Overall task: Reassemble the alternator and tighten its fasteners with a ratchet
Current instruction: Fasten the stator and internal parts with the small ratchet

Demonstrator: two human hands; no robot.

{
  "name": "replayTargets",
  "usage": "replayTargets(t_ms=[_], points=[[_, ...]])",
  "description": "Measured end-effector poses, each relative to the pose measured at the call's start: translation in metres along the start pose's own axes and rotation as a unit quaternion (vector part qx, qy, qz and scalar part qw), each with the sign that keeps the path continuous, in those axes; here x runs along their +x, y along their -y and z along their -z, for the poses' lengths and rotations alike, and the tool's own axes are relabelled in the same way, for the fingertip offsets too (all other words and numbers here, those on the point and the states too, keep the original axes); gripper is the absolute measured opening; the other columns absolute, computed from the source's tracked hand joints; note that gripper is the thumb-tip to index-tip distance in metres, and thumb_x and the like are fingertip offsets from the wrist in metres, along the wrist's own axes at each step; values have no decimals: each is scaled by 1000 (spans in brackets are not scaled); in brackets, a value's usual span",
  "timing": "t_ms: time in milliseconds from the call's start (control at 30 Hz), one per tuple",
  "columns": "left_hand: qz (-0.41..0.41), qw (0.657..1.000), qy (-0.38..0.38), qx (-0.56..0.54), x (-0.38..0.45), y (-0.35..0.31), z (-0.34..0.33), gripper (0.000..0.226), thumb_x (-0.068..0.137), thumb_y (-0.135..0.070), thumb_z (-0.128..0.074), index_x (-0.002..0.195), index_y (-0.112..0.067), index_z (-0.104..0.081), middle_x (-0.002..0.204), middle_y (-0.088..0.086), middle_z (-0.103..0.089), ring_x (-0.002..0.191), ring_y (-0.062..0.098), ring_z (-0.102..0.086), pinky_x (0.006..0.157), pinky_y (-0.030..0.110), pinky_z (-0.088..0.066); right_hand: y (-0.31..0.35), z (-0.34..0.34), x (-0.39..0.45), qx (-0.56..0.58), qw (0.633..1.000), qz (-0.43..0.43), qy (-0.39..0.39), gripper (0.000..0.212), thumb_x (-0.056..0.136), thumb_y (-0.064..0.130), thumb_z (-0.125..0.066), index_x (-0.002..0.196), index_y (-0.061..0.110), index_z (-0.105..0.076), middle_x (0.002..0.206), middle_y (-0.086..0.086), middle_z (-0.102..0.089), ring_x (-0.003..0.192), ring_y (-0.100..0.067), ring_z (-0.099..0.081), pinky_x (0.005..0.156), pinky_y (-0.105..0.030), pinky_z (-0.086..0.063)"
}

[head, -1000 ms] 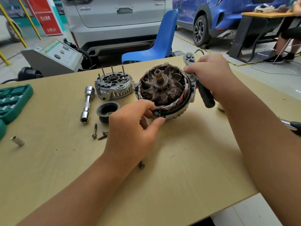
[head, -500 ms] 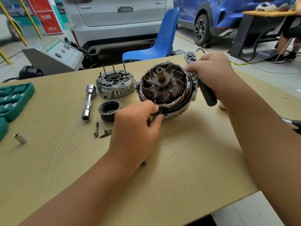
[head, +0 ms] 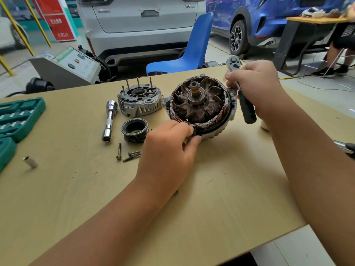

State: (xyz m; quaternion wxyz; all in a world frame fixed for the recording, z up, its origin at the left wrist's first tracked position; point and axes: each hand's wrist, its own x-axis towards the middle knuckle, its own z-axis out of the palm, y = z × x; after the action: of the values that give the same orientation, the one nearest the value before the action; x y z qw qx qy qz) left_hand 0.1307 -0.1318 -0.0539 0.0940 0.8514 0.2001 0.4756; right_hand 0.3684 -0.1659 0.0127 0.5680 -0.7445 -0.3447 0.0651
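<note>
The left hand (head: 169,150) curls its fingers (head: 189,129) over the near rim of the open alternator (head: 199,106), at its 7 o'clock edge, thumb pressed under the pale housing, so the rim is pinched between them. The alternator lies face up at the counter's centre, rusty rotor and copper windings showing, its shaft pointing up. At its 2 o'clock edge the right hand (head: 255,87) is clenched round the ratchet (head: 246,108), whose silver head sticks out above the knuckles towards 12 and whose dark green handle hangs out below towards 5.

On the tan counter (head: 221,198), from 9 o'clock inward: a green socket tray (head: 19,116), a loose small socket (head: 30,161), a chrome extension socket (head: 109,120), loose bolts (head: 130,155), a black ribbed pulley (head: 135,129), and the grey end cover (head: 140,100) with studs standing up, just beside the alternator.

Beyond the counter stand a blue chair (head: 184,52), a grey machine (head: 73,66), a white car (head: 142,25) and a blue car (head: 259,18).
</note>
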Motion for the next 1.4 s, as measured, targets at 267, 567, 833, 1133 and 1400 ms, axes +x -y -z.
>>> replayTargets(t_ms=[267, 567, 833, 1133, 1400], points=[[17, 999, -2, -45, -1, 4, 5, 18, 79, -12, -88, 94, -4, -80, 81, 3, -74, 72, 15, -66, 70, 25, -51, 26, 35, -32, -32, 982, 181, -44, 26, 95, 29, -64, 101, 4, -65, 82, -8, -69, 59, -18, -70, 55, -41, -58], [52, 995, -5, -81, 3, 3, 7, 10, 82, -13, -85, 91, -10, -81, 80, -1, -73, 72, 13, -65, 69, 32, -53, 45, 44, -102, -157, 926, 305, 160, 3, 88, 31, -72, 88, 30, -69, 67, 6, -66, 61, -16, -59, 56, -29, -45], [119, 985, 11, -123, 3, 7, 10, 14, 82, -21, -86, 95, -16, -82, 79, -8, -73, 70, 7, -65, 67, 33, -56, 56, 40, -104, -242, 910, 279, 187, 23, 85, 46, -61, 89, 26, -71, 67, 8, -62, 64, -12, -55, 56, -36, -46], [119, 983, 29, -140, 4, 9, 8, 12, 82, -26, -83, 93, -20, -82, 77, -10, -74, 68, 6, -65, 66, 33, -55, 77, 46, -114, -311, 894, 232, 224, 32, 81, 54, -54, 87, 28, -71, 67, 9, -62, 60, -11, -56, 58, -43, -51], [100, 985, 34, -139, 5, 10, 7, 10, 81, -20, -84, 91, -19, -82, 77, -10, -72, 70, 5, -63, 66, 26, -51, 104, 37, -117, -408, 850, 228, 243, 32, 84, 54, -53, 75, 25, -63, 64, 6, -56, 61, -18, -56, 58, -44, -52]])
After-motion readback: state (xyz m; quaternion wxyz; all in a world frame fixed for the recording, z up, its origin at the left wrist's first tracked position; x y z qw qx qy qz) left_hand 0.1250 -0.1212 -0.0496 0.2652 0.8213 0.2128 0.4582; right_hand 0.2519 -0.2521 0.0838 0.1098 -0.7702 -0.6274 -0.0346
